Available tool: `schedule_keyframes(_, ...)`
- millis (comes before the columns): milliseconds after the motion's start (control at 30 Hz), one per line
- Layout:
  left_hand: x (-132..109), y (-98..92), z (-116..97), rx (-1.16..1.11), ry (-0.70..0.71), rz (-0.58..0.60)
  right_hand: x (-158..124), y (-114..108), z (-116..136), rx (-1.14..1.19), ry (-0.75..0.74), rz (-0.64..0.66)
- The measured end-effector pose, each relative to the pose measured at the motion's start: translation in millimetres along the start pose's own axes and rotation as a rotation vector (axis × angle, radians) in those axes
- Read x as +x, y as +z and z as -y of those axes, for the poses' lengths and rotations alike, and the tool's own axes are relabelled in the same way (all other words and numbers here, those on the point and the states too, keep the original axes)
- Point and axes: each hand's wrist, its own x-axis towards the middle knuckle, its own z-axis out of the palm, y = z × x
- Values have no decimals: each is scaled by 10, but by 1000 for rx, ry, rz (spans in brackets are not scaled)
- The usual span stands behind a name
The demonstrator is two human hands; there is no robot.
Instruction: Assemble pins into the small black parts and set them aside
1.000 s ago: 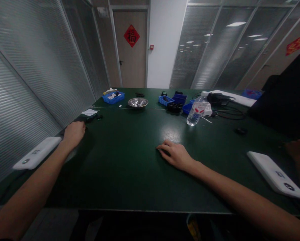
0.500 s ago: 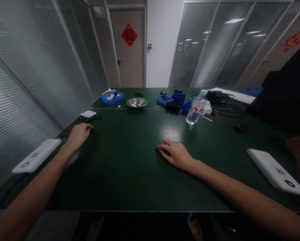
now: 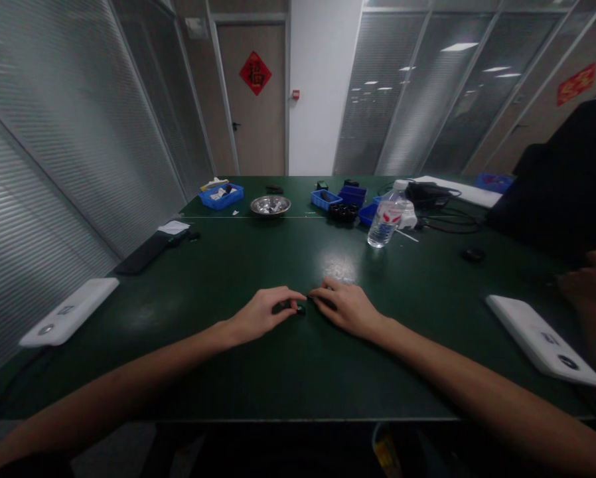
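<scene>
My left hand (image 3: pixel 263 313) is over the middle of the green table (image 3: pixel 218 385), fingers closed on a small black part (image 3: pixel 300 309) that shows at its fingertips. Just to its right my right hand (image 3: pixel 348 305) rests low on the tabletop. Its thumb and fingers pinch a small, thin dark piece, mostly hidden and too small to name. The fingertips of both hands nearly meet.
A water bottle (image 3: pixel 385 218) stands right of centre. Farther back are a metal bowl (image 3: pixel 271 207), a blue tray (image 3: pixel 222 197) and several blue bins (image 3: pixel 352 195). White power banks (image 3: pixel 72 312) lie at both sides. At the right edge is another person's hand (image 3: pixel 589 285).
My left hand has come from the dark items at the table's left side to the middle, bringing a small black part beside my right hand. The right hand has stayed in place.
</scene>
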Motion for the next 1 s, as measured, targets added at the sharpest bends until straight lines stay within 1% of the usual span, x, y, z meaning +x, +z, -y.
schedule_keyframes(67, -6, 27, -15, -18, -2, -15, -2, -13, 1, 5, -6, 5)
schedule_keyframes(267, -20, 1, -62, -7, 27, -29, -3, -45, 39, 45, -15, 16)
schedule_keyframes(367, -11, 4, -74, 16, 15, -40, -3, -38, 64, 70, -18, 11)
schedule_keyframes(467, -11, 4, -43, 58, -29, -54, -2, -21, 86, 85, -25, -5)
schedule_keyframes(567, -17, -4, -3, 104, -54, -32, 0, -24, 109, 89, -18, -26)
schedule_keyframes(733, -17, -10, 6, 142, -51, -39, 5, -60, 138, 75, 12, -42)
schedule_keyframes(833, -11, -11, -12, 164, -58, -28, 8, -71, 151, 67, 20, -73)
schedule_keyframes(1000, -9, -19, -26, 181, -57, -19, 6, -103, 175, 93, -1, -123)
